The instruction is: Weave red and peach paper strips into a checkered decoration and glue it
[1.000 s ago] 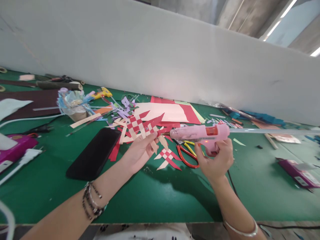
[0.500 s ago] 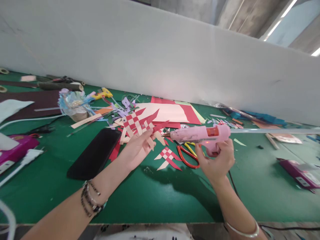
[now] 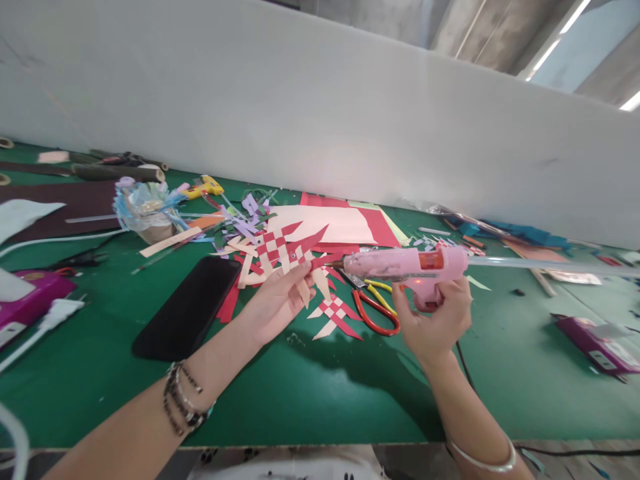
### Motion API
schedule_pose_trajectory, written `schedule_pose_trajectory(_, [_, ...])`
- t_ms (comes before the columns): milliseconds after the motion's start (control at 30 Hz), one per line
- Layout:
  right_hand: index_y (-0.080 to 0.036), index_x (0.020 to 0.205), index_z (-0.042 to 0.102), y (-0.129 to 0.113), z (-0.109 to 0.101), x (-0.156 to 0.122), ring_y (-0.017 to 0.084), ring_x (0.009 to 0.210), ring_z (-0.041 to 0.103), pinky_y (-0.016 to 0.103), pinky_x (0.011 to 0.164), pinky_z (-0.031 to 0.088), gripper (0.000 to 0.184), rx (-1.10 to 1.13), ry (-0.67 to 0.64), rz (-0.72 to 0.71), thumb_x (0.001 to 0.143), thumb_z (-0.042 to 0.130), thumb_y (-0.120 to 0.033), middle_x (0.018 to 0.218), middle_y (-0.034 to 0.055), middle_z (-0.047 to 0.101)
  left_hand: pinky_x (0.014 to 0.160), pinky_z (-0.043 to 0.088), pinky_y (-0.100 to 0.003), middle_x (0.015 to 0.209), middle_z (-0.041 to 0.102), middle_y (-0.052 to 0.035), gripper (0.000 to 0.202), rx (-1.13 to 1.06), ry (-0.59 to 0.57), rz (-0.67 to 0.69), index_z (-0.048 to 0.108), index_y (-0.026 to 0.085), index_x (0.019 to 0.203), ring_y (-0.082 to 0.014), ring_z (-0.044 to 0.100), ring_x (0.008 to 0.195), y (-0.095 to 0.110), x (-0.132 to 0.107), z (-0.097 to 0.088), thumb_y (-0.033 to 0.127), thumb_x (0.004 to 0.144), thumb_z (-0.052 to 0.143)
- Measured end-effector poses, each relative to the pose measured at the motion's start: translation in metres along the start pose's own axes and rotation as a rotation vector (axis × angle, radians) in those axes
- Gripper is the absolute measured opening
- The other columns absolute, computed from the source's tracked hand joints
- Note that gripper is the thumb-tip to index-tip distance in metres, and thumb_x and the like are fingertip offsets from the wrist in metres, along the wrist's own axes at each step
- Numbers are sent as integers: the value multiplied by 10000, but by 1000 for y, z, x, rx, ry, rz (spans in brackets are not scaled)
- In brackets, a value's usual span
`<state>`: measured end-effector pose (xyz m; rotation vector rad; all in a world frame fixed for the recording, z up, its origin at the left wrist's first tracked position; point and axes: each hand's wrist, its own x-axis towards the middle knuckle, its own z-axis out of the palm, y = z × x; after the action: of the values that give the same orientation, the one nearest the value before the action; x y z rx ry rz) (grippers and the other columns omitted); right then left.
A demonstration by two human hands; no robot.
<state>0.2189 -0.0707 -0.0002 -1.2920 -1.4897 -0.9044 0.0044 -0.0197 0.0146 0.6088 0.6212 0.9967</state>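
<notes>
My left hand (image 3: 283, 300) pinches a woven paper fish (image 3: 280, 248) of red and cream strips, lifted above the table with its pointed red ends outward. A pink glue gun (image 3: 395, 264) is gripped in my right hand (image 3: 437, 317), a clear glue stick (image 3: 520, 265) jutting from its back. Its nozzle points left and meets, or nearly meets, a red strip of the fish; contact is hard to make out. Below lies a smaller woven fish (image 3: 334, 316), beside scissors with red and yellow handles (image 3: 377, 313).
A black phone (image 3: 187, 310) lies left of my left hand. Behind are cream paper (image 3: 320, 224) and purple paper scraps (image 3: 250, 217). A yellow glue gun (image 3: 207, 187) sits farther back. Magenta power boxes (image 3: 600, 343) stand at both sides, before a grey partition (image 3: 320, 107).
The glue gun has shifted slightly right, and the held fish has moved right and a little lower, its red strip now at the nozzle. Both hands keep their grip.
</notes>
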Motion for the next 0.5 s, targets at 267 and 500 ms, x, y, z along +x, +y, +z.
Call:
schedule_pose_trajectory(267, [-208, 751, 371, -1, -3, 3, 91, 534, 385, 217, 440, 280, 289, -32, -21, 12, 717, 645, -292, 659, -22, 398, 559, 473, -205, 574, 565, 7, 181, -24, -5, -4, 604, 130, 606, -80, 526, 538, 0, 1, -2, 250, 715, 684])
schedule_pose_trajectory(500, [-203, 814, 391, 4, -2, 5, 94, 541, 386, 220, 464, 303, 311, -28, 37, -20, 701, 672, -274, 692, -23, 406, 552, 461, -191, 582, 563, 12, 188, -46, 4, -8, 593, 132, 589, -69, 518, 539, 1, 2, -2, 243, 691, 706])
